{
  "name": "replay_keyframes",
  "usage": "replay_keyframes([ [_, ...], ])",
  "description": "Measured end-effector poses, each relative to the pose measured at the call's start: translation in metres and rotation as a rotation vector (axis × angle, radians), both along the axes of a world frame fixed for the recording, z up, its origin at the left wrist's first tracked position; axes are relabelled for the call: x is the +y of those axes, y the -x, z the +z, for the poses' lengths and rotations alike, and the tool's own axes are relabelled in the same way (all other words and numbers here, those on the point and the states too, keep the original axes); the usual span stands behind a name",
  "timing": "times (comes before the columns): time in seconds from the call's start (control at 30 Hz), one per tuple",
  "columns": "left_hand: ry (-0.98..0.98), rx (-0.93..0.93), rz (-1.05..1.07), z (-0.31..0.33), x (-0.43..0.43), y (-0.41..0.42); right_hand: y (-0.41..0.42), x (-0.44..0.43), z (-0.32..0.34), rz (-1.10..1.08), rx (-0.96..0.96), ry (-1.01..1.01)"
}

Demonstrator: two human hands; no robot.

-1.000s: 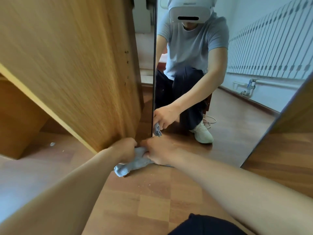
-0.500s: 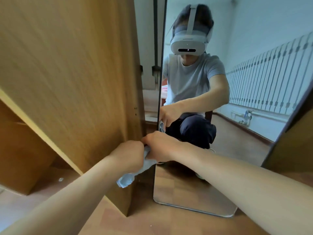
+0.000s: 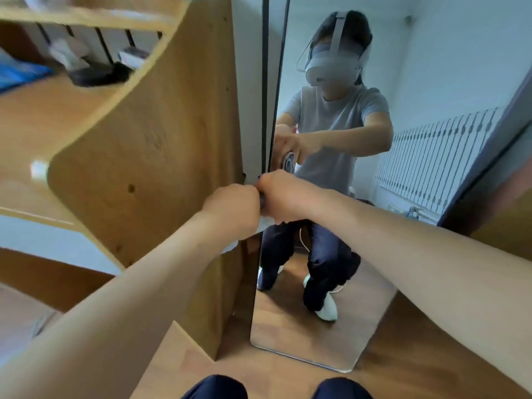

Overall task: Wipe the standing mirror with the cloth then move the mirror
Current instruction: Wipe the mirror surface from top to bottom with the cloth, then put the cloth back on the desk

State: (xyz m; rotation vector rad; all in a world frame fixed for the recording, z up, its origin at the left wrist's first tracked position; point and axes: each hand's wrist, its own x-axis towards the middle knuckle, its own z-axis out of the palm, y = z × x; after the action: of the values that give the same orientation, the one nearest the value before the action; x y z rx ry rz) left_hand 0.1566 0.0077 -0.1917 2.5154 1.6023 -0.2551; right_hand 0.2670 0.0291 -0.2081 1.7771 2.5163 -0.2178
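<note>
I am gripping the cloth [image 3: 266,223] with both hands, my left hand [image 3: 231,208] and right hand [image 3: 283,197] curling tight and touching each other at the left edge of the mirror [image 3: 331,335], which is standing on the floor [image 3: 431,370] just beside the wooden desk [image 3: 149,168].

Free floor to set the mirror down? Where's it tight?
Bare floor between mirror base and knees, and right of the mirror. Tight: mirror's edge beside the desk panel, where left hand and right hand grip the cloth.
</note>
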Motion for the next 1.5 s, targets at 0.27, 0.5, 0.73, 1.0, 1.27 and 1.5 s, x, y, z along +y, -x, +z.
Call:
replay_keyframes([
  [0.27,0.013,0.15,0.011,0.153,-0.03,0.003,0.005,-0.014,0.137,0.052,0.027,-0.005],
  [0.5,-0.014,0.169,0.001,0.249,-0.05,0.024,0.023,-0.024,0.226,0.112,0.023,-0.045],
  [0.73,-0.071,0.102,0.048,0.316,-0.05,0.058,0.051,-0.036,0.313,0.13,0.007,-0.077],
  [1.0,-0.085,0.036,0.278,0.34,-0.043,0.093,0.075,-0.032,0.356,0.127,0.092,-0.006],
  [1.27,-0.2,-0.171,0.509,0.307,-0.042,0.137,0.104,0.003,0.339,0.206,0.404,0.239],
  [1.5,-0.218,-0.272,0.599,0.234,-0.042,0.164,0.142,0.039,0.261,0.269,0.268,0.257],
])
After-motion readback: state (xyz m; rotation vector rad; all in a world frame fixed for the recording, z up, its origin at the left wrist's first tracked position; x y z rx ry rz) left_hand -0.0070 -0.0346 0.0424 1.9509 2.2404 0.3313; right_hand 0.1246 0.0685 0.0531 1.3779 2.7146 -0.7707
